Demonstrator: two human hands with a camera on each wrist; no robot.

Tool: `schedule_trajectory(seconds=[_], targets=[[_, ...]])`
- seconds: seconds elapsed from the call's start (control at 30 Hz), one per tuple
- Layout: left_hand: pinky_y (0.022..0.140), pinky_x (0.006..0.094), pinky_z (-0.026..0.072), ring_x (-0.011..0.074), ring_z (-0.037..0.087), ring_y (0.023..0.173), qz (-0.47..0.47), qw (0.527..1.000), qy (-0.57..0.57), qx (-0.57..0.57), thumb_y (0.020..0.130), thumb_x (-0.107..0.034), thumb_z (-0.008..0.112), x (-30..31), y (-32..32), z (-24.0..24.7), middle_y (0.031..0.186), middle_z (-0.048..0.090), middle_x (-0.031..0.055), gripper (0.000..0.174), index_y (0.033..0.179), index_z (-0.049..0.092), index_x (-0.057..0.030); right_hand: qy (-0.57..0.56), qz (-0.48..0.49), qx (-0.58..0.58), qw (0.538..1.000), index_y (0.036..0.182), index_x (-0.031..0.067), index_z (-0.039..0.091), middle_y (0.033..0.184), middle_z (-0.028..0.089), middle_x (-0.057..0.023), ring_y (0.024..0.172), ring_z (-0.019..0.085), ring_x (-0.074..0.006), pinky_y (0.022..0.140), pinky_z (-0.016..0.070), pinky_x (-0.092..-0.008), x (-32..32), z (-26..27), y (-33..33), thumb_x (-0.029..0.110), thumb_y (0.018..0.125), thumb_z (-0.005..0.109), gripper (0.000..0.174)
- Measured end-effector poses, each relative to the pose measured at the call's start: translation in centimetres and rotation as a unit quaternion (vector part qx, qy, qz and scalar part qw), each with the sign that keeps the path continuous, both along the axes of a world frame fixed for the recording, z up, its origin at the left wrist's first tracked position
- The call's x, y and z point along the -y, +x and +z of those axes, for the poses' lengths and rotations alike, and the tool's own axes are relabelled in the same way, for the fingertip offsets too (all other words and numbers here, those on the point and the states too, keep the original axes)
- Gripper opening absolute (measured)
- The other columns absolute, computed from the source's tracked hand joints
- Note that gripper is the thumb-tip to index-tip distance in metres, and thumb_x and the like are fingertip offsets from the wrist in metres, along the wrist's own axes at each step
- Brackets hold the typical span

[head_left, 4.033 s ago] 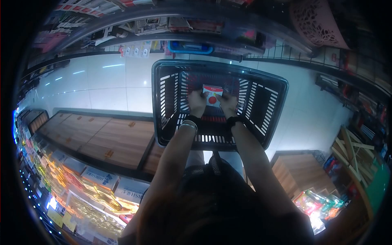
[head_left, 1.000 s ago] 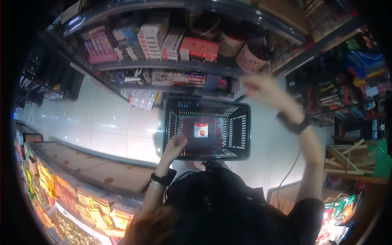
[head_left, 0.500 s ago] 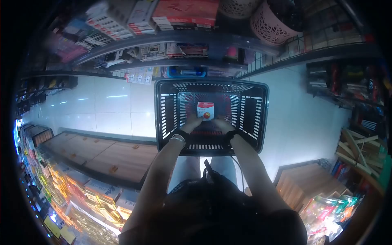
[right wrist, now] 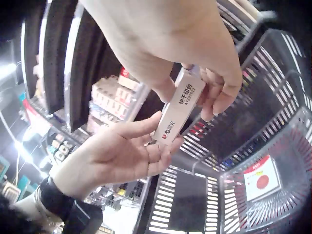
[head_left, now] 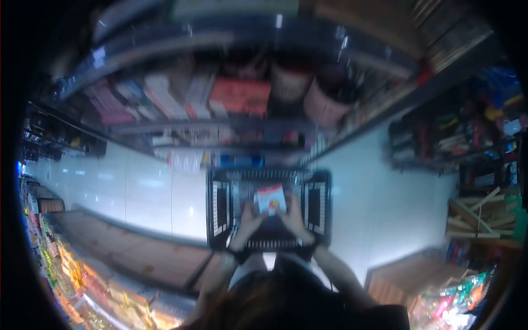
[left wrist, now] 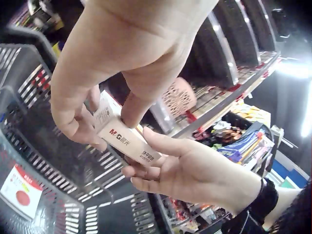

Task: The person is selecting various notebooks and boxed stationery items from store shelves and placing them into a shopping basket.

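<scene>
Both my hands hold a small white stamp pad box over the basket, its narrow printed side showing in the wrist views. My left hand grips one end between thumb and fingers. At the other end my right hand pinches it the same way. A second white box with a red band and a red dot lies flat on the basket's bottom. The black shopping basket stands open beneath the hands, slotted along its walls. Motion blurs the head view.
Ahead rises a shelf unit with a red box and a pink perforated pot. A low wooden platform lies left, bright packets below it. On the right are a wooden block and a pile of slats.
One second ago my right hand was raised near the shelf and my left hung at the basket. Both hands then came together inside the basket, and now they hold a box between them.
</scene>
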State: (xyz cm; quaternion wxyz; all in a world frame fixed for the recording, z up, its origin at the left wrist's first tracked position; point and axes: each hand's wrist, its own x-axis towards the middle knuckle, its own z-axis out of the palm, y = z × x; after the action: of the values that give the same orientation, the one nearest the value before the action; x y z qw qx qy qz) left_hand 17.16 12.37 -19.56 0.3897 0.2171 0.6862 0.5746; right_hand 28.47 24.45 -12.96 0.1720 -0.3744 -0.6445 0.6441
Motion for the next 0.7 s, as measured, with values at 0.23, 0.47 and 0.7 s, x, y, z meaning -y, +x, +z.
schedule_trajectory(seconds=[0.23, 0.47, 0.7], targets=[[0.062, 0.0257, 0.0506, 0.0153, 0.063, 0.077, -0.112, 0.990, 0.074, -0.045, 0.079, -0.018, 0.067, -1.8, -2.3, 21.0, 0.090, 0.061, 0.0142, 0.040, 0.099, 0.038, 0.0009, 0.235, 0.131, -0.040, 0.962, 0.134, 0.0043, 0.031, 0.105, 0.055, -0.0161, 0.085, 0.057, -0.0185, 0.074, 0.0468, -0.0289, -2.9, 19.3, 1.9, 0.009, 0.076, 0.068, 0.069], [0.069, 0.0292, 0.0509, 0.0192, 0.064, 0.080, -0.129, 0.889, 0.240, -0.368, 0.076, -0.012, 0.069, -5.2, -4.4, 45.9, 0.094, 0.062, 0.0161, 0.043, 0.106, 0.041, 0.0028, 0.607, 0.011, -0.198, 0.770, 0.125, -0.0045, 0.042, 0.105, 0.056, -0.0196, 0.094, 0.056, -0.0327, 0.082, 0.0442, -0.0363, -6.7, 38.3, -0.1, 0.012, 0.065, 0.075, 0.071], [0.072, 0.0323, 0.0488, 0.0258, 0.061, 0.087, -0.019, 0.753, 0.415, -0.511, 0.076, -0.013, 0.066, -12.1, -8.8, 60.4, 0.099, 0.060, 0.0180, 0.040, 0.111, 0.053, 0.0027, 0.640, -0.086, -0.323, 0.692, 0.123, 0.0025, 0.048, 0.109, 0.052, -0.0135, 0.099, 0.053, -0.0245, 0.084, 0.0427, -0.0336, -11.2, 54.7, -5.2, 0.013, 0.069, 0.071, 0.059]])
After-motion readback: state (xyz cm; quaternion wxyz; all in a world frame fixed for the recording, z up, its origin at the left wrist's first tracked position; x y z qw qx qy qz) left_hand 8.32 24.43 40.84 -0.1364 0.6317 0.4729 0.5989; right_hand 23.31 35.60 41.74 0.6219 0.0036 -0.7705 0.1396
